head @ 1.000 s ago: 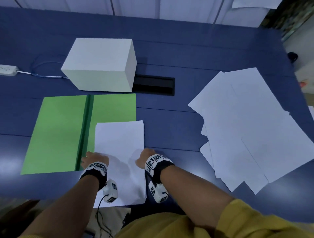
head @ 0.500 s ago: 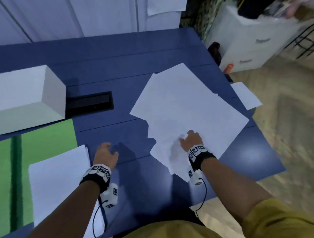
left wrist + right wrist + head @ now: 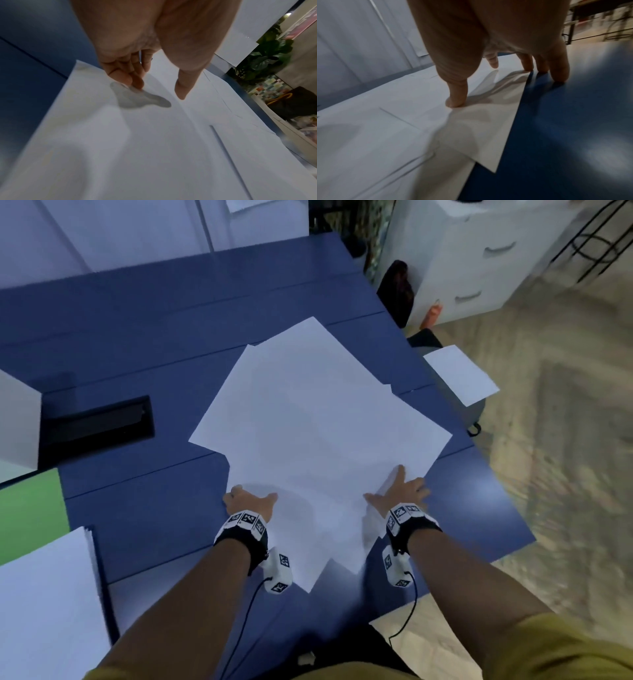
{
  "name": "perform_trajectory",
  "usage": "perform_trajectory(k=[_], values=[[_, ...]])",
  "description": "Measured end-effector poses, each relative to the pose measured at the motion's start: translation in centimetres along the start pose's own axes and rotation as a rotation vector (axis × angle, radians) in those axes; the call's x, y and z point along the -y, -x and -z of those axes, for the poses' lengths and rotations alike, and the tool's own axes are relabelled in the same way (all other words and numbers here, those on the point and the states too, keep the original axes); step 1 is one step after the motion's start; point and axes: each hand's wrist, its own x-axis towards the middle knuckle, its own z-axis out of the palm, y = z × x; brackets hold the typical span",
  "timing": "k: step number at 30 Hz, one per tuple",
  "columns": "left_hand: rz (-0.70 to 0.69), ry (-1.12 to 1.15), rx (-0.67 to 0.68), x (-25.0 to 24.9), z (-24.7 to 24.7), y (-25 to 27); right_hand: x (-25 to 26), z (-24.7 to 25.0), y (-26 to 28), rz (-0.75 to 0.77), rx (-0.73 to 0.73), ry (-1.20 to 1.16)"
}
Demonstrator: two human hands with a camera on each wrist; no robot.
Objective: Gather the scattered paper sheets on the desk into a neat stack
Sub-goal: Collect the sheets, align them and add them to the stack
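Observation:
Several loose white sheets [image 3: 318, 422] lie overlapped and askew in a pile on the blue desk [image 3: 164, 508]. My left hand [image 3: 250, 501] is at the pile's near left edge; in the left wrist view its bent fingers [image 3: 135, 82] touch the top sheet [image 3: 154, 135] and the thumb hovers just above. My right hand [image 3: 399, 494] is spread at the near right edge. Its thumb [image 3: 455, 100] presses on the paper [image 3: 402, 121], while the outer fingers [image 3: 558, 73] stand on the desk beside the sheet's edge. A squared stack [image 3: 44, 594] lies at lower left.
A green folder [image 3: 30, 508] lies partly under the squared stack. A white box [image 3: 17, 422] and a black cable slot [image 3: 96, 422] are at left. One sheet [image 3: 459, 374] overhangs the desk's right edge. White drawers [image 3: 479, 261] stand beyond the desk.
My view has swung right, from the squared stack to the loose pile. Both hands left that stack; the left now touches the pile's left edge and the right has shifted to its right edge.

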Motion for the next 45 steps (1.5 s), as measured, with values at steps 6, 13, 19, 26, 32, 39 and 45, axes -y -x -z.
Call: perform_trajectory(k=[6, 13, 19, 26, 32, 39, 45], values=[[0.09, 0.046, 0.08, -2.5, -1.0, -0.7, 0.5, -0.8, 1.4, 0.301, -0.059, 0.191], [0.209, -0.193, -0.161, -3.3, -1.1, 0.6, -0.4, -1.6, 2.3, 0.385, -0.08, 0.04], [0.218, -0.247, -0.178, -2.3, -0.9, -0.3, 0.0, -0.1, -0.7, -0.15, -0.201, -0.216], [0.236, -0.113, -0.02, -1.4, -1.0, -2.7, 3.2, 0.2, -1.4, -0.211, -0.066, -0.428], [0.243, -0.202, -0.207, -1.1, 0.0, -0.6, 1.7, 0.2, -2.4, -0.083, -0.004, -0.704], [0.214, -0.036, -0.09, -0.7, 0.4, -1.6, 0.0, 2.3, -0.4, 0.096, -0.119, -1.013], [0.235, -0.039, -0.008, -0.9, 1.1, -1.1, -1.3, 5.6, 1.6, 0.266, -0.229, -0.974]])
